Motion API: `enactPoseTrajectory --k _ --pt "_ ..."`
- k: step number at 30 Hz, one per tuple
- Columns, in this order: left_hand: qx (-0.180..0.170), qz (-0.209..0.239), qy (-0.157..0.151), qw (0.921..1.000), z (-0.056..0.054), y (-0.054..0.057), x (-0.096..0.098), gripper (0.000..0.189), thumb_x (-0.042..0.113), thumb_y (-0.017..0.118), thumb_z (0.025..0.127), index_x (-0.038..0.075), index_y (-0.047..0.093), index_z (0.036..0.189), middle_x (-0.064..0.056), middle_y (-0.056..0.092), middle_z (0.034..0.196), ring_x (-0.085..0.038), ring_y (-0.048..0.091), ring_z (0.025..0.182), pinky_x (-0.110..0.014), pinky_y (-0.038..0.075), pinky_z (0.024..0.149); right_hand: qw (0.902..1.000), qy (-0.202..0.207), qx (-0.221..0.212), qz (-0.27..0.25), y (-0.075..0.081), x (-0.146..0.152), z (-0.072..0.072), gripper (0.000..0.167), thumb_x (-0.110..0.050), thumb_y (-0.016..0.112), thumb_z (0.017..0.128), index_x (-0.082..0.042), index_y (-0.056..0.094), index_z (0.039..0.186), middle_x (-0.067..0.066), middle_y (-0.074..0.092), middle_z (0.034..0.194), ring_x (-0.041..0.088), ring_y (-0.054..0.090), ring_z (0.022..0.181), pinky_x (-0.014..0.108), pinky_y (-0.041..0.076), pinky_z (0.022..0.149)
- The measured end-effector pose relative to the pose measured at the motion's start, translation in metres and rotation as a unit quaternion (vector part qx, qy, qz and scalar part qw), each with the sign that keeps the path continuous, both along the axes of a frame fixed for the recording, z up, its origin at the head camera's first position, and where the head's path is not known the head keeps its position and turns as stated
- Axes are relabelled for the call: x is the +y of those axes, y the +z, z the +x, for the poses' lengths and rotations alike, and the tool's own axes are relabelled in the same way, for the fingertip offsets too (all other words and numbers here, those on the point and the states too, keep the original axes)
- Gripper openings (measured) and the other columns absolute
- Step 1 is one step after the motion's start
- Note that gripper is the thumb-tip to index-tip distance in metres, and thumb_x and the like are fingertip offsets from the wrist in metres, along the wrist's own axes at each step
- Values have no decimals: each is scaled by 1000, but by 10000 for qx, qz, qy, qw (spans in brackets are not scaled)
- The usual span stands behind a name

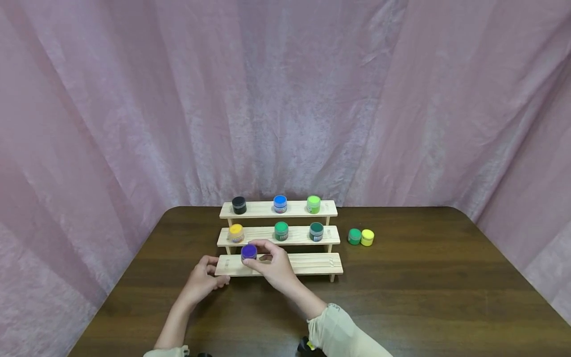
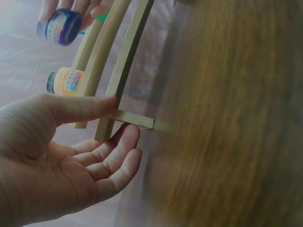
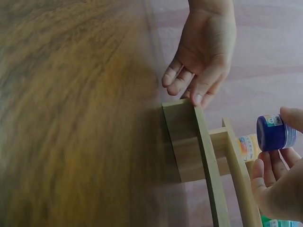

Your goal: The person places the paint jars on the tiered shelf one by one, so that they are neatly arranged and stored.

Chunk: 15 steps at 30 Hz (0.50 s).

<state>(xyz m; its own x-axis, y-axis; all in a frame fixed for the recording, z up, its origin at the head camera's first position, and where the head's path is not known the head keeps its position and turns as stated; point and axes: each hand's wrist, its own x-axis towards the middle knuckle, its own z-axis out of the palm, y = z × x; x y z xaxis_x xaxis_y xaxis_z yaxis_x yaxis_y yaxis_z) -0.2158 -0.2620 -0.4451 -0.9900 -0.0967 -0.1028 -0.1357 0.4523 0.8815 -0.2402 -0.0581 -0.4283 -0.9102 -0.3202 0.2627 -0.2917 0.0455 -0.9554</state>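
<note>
My right hand (image 1: 277, 267) pinches a small purple paint jar (image 1: 249, 252) between thumb and fingers. In the right wrist view the jar (image 3: 274, 132) is held in the air, apart from the wood. It is over the left part of the lowest step of a three-step wooden display stand (image 1: 308, 264). My left hand (image 1: 199, 281) grips the left end of that lowest step. The left wrist view shows its thumb on the front edge, with the other fingers (image 2: 124, 172) curled around the end by the short leg (image 2: 132, 119).
On the top step stand black (image 1: 239, 205), blue (image 1: 280, 204) and light green (image 1: 314, 204) jars. The middle step bears yellow-orange (image 1: 236, 233), green (image 1: 281, 231) and dark green (image 1: 316, 231) ones. Right of the stand, green (image 1: 354, 236) and yellow (image 1: 368, 237) jars sit on the brown table (image 1: 424, 277).
</note>
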Motion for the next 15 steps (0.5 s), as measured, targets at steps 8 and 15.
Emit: enactPoseTrajectory --k 8,15 --pt "69 25 2 10000 4 0 -1 54 -1 71 80 -10 43 125 -16 67 83 -16 61 67 -24 46 59 9999 100 27 58 14 -9 18 37 -4 72 85 4 63 119 24 68 107 21 62 91 19 49 75" --pt "166 58 -14 9998 3 1 1 55 -1 72 79 -10 43 125 -15 66 82 -17 61 66 -25 46 58 9992 187 127 321 10 -16 14 38 -4 71 86 6 62 121 23 68 111 32 62 100 30 53 82"
